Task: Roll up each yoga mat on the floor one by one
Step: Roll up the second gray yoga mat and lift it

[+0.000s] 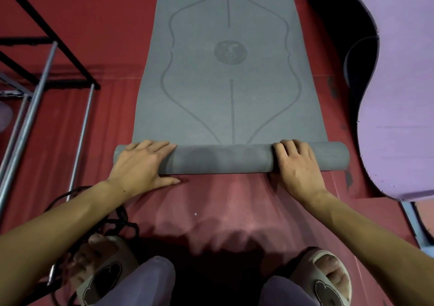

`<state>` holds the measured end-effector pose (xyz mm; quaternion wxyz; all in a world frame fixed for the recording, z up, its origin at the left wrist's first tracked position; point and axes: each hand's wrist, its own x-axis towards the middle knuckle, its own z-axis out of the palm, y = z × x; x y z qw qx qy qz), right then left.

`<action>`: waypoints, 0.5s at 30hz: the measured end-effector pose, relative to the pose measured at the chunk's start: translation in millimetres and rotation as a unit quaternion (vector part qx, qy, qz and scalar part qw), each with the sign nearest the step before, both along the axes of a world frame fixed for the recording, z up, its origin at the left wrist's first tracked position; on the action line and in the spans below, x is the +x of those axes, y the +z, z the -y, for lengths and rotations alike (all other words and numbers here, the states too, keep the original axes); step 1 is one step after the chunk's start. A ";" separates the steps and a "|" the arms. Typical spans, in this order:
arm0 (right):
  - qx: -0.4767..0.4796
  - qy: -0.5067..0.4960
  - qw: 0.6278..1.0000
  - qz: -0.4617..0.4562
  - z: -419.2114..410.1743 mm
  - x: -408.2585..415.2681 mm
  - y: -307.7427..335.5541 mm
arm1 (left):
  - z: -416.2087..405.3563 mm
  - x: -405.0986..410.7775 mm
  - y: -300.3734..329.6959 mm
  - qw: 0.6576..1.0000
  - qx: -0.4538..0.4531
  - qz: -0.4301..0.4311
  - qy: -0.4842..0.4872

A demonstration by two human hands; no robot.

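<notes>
A grey mat (pixel 229 71) is lying flat on the red floor (pixel 94 24), stretching away from the person. Its near end is curled into a roll (pixel 225 159) that is lying across, right in front of the person.

The left hand (pixel 143 162) is lying on the left end of the roll with its fingers straight and spread, and its thumb is touching the floor. The right hand (pixel 294 162) is sitting on the right end with its fingers bent over the top of the roll.

A purple mat (pixel 404 82) is lying wavy and part rolled on the right. A metal rack (pixel 47 75) is standing on the left. The person is wearing pale slippers (pixel 328 280), and black cords (pixel 117 221) are lying by the left foot.
</notes>
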<state>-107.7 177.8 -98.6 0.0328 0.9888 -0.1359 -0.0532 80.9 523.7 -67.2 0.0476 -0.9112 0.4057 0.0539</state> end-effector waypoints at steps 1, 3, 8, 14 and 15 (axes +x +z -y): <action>0.004 0.001 1.000 0.004 1.4 1.2 0.7 | -1.4 2.1 -4.8 1.000 0.007 -0.009 -0.001; 0.014 0.007 1.000 0.006 4.8 3.1 3.4 | -3.0 6.5 -12.0 1.000 0.007 -0.022 0.000; 0.048 -0.015 0.998 -0.023 7.0 8.8 10.7 | 0.1 23.5 -3.9 0.997 0.019 -0.071 -0.021; 0.102 -0.037 0.986 -0.123 4.9 10.4 26.8 | 0.6 36.3 4.4 0.985 0.104 -0.132 -0.047; 0.112 -0.039 0.983 -0.141 3.6 8.2 29.1 | 0.1 36.2 5.7 0.982 0.110 -0.149 -0.047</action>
